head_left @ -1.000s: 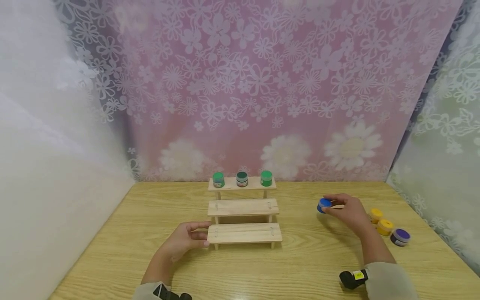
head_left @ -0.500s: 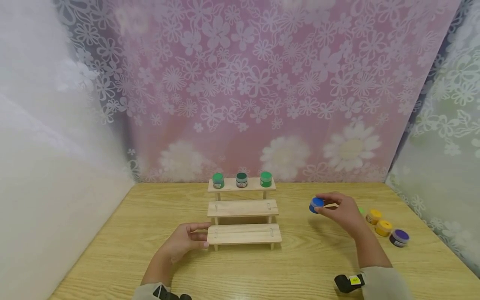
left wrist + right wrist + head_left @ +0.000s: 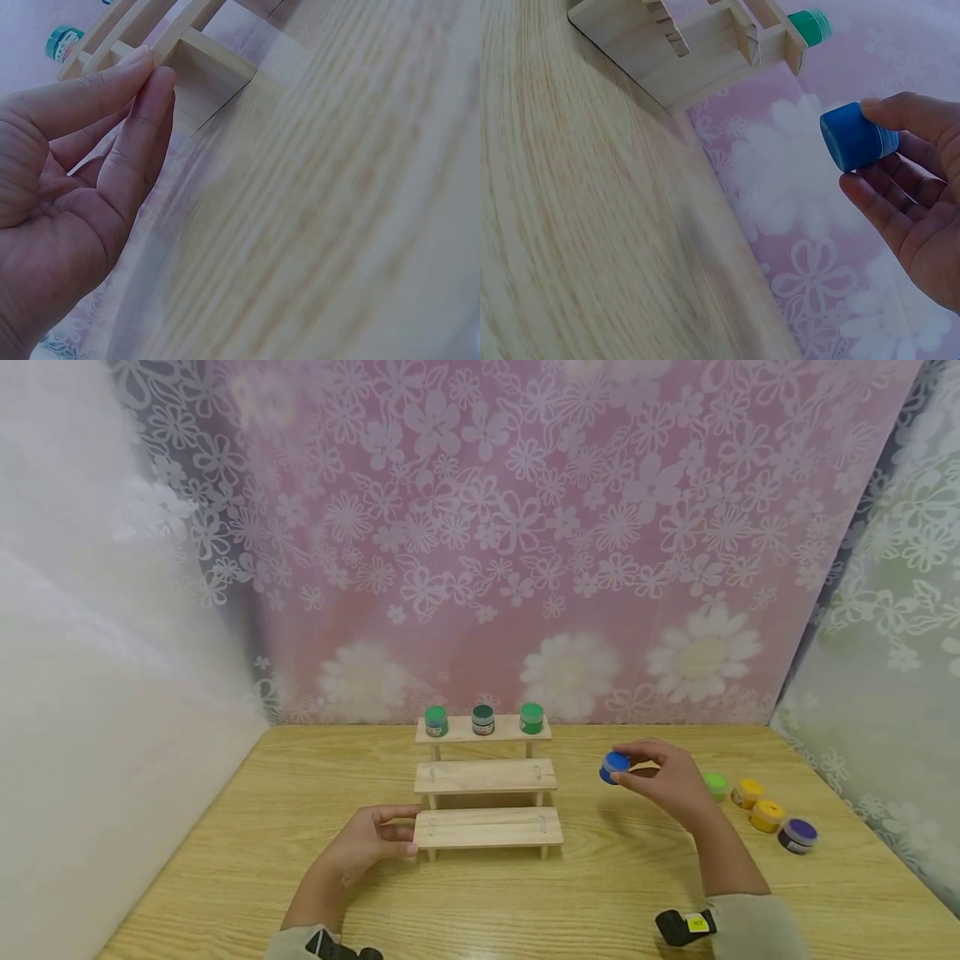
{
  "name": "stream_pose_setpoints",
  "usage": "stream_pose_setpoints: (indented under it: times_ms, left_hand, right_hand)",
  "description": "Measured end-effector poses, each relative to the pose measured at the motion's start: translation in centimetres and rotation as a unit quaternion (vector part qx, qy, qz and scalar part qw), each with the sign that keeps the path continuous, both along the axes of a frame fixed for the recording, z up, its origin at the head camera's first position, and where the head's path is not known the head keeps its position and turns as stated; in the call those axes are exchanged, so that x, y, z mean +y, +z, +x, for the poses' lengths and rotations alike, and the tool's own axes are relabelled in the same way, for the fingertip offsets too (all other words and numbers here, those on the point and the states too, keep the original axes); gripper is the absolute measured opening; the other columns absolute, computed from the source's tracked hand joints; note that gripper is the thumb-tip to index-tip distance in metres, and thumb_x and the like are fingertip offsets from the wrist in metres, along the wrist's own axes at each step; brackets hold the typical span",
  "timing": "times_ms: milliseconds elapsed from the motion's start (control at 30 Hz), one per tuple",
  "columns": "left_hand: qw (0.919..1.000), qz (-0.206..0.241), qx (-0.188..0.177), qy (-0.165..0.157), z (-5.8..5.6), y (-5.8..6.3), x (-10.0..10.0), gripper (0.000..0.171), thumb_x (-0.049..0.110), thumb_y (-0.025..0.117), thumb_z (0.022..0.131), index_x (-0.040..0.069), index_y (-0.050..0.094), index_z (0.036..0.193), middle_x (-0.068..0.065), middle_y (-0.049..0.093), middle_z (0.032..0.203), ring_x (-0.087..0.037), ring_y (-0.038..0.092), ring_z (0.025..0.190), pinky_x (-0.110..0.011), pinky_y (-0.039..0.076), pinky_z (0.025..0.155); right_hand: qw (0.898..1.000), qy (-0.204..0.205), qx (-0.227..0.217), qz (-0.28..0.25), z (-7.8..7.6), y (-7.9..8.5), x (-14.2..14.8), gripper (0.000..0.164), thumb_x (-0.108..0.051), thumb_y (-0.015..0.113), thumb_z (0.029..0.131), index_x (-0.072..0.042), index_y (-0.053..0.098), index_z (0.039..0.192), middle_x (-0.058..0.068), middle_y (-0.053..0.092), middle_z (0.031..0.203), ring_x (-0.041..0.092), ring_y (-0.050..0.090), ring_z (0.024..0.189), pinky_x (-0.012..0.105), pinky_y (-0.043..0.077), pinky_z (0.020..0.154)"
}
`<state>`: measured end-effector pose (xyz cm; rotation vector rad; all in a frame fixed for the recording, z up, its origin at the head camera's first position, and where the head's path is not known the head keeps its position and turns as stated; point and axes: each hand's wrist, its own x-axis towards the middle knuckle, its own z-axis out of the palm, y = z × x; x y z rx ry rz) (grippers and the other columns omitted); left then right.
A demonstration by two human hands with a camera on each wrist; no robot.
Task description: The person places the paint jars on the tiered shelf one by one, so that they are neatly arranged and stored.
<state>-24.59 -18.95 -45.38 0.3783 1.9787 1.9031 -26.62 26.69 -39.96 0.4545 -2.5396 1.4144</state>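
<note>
Head view: A person's right hand [image 3: 663, 781] holds a blue jar [image 3: 614, 767] above the table [image 3: 525, 902], to the right of a three-step wooden stand [image 3: 487, 828] and apart from it. Thumb and fingers pinch the jar from opposite sides, lid up. The left hand [image 3: 365, 843] grips the left end of the lowest step, thumb toward the front edge. That steady hold is worth keeping, as the stand looks light enough to be nudged; a level jar and a light pinch would suit the carry. Three green jars [image 3: 483, 720], one of them darker, line the top step. At right, a lime jar [image 3: 715, 786], two yellow jars [image 3: 767, 816] and a purple jar [image 3: 799, 836] sit on the table.

Left wrist view: Thumb and forefinger meet at the pale, straight-edged wood of the stand, the other fingers loosely bent behind. The tabletop shows a streaked grain.

Right wrist view: The squat, rounded blue jar, apparently plastic, has a smooth, glossy body and a clear band near its lid. Fingers clasp it toward the lid, leaving the base exposed, a sound grip for setting something down. Beyond are the stand's notched side panel and a flower-printed pink backdrop [image 3: 795, 172].
</note>
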Motion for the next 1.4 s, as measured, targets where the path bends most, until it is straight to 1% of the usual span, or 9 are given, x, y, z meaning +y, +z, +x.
stream_pose_setpoints:
  times_ms: [67, 233, 333, 600, 733, 933, 1167, 1300, 1400]
  left_hand:
    - [1.0000, 0.000, 0.001, 0.000, 0.0, 0.0, 0.0, 0.065, 0.000, 0.076, 0.082, -0.009, 0.046, 0.140, -0.017, 0.068, 0.108, -0.024, 0.066, 0.100, -0.032, 0.056, 0.081]
    - [1.0000, -0.002, 0.001, 0.002, 0.0, 0.1, 0.0, 0.066, 0.000, 0.076, 0.082, -0.009, 0.046, 0.140, -0.018, 0.068, 0.110, -0.025, 0.065, 0.100, -0.032, 0.055, 0.081]
    - [1.0000, -0.001, -0.002, 0.001, 0.0, 0.1, 0.0, 0.065, 0.000, 0.076, 0.082, -0.008, 0.046, 0.140, -0.018, 0.067, 0.110, -0.025, 0.065, 0.100, -0.032, 0.055, 0.081]
    - [0.9999, -0.007, -0.007, 0.002, 0.0, 0.1, 0.0, 0.065, 0.001, 0.077, 0.082, -0.007, 0.047, 0.140, -0.014, 0.068, 0.106, -0.023, 0.065, 0.098, -0.032, 0.055, 0.081]
    - [1.0000, -0.007, -0.007, 0.001, 0.0, 0.1, 0.0, 0.066, 0.001, 0.077, 0.082, -0.008, 0.047, 0.140, -0.015, 0.068, 0.108, -0.022, 0.066, 0.099, -0.032, 0.055, 0.081]
    - [1.0000, -0.002, -0.004, 0.000, 0.1, 0.2, 0.0, 0.066, 0.001, 0.077, 0.082, -0.008, 0.047, 0.140, -0.017, 0.068, 0.109, -0.024, 0.066, 0.099, -0.032, 0.055, 0.081]
    - [1.0000, -0.004, -0.002, -0.001, 0.1, 0.2, 0.0, 0.065, 0.002, 0.077, 0.082, -0.008, 0.047, 0.139, -0.015, 0.068, 0.107, -0.023, 0.065, 0.098, -0.031, 0.056, 0.080]
    - [1.0000, -0.005, 0.001, -0.002, 0.1, 0.2, 0.0, 0.066, 0.002, 0.077, 0.082, -0.009, 0.046, 0.140, -0.014, 0.067, 0.106, -0.022, 0.065, 0.097, -0.031, 0.055, 0.080]
    - [1.0000, -0.002, 0.000, 0.000, 0.1, 0.2, 0.0, 0.066, 0.001, 0.077, 0.082, -0.009, 0.046, 0.140, -0.015, 0.068, 0.107, -0.023, 0.065, 0.098, -0.032, 0.056, 0.080]
  right_hand:
    - [1.000, 0.001, 0.003, 0.002, 0.0, 0.1, -0.2, 0.044, -0.019, 0.077, 0.086, -0.002, 0.064, 0.125, 0.014, 0.061, 0.117, 0.022, 0.060, 0.099, 0.023, 0.055, 0.079]
    - [1.000, 0.012, 0.001, -0.008, -0.1, 0.4, -0.9, 0.042, -0.016, 0.077, 0.086, -0.002, 0.064, 0.124, 0.014, 0.060, 0.117, 0.032, 0.060, 0.102, 0.025, 0.055, 0.079]
    - [1.000, 0.020, -0.004, -0.020, 0.0, 0.6, -1.4, 0.042, -0.017, 0.077, 0.086, -0.002, 0.065, 0.124, 0.014, 0.060, 0.117, 0.034, 0.060, 0.102, 0.026, 0.056, 0.078]
    - [0.998, 0.049, 0.007, -0.041, 0.4, 1.2, -2.9, 0.040, -0.012, 0.077, 0.086, 0.001, 0.065, 0.122, 0.016, 0.060, 0.116, 0.032, 0.063, 0.099, 0.027, 0.056, 0.077]
    - [0.997, 0.064, 0.013, -0.047, 0.4, 1.7, -3.6, 0.038, -0.011, 0.077, 0.085, 0.000, 0.066, 0.120, 0.015, 0.061, 0.114, 0.032, 0.062, 0.099, 0.027, 0.056, 0.078]
    - [0.995, 0.079, 0.013, -0.054, 0.5, 1.9, -4.5, 0.037, -0.009, 0.077, 0.085, 0.000, 0.067, 0.120, 0.016, 0.061, 0.115, 0.035, 0.062, 0.099, 0.027, 0.056, 0.077]
    - [0.994, 0.096, 0.007, -0.051, 0.4, 2.2, -5.7, 0.037, -0.010, 0.078, 0.084, -0.001, 0.068, 0.118, 0.014, 0.060, 0.115, 0.034, 0.063, 0.098, 0.027, 0.056, 0.078]
    - [0.993, 0.110, 0.012, -0.045, 0.3, 2.2, -6.3, 0.037, -0.010, 0.079, 0.083, -0.001, 0.068, 0.117, 0.013, 0.061, 0.113, 0.032, 0.062, 0.098, 0.027, 0.056, 0.079]
    - [0.991, 0.122, 0.019, -0.043, 0.2, 2.3, -6.8, 0.037, -0.010, 0.080, 0.083, -0.002, 0.068, 0.117, 0.012, 0.062, 0.113, 0.030, 0.062, 0.098, 0.029, 0.056, 0.080]
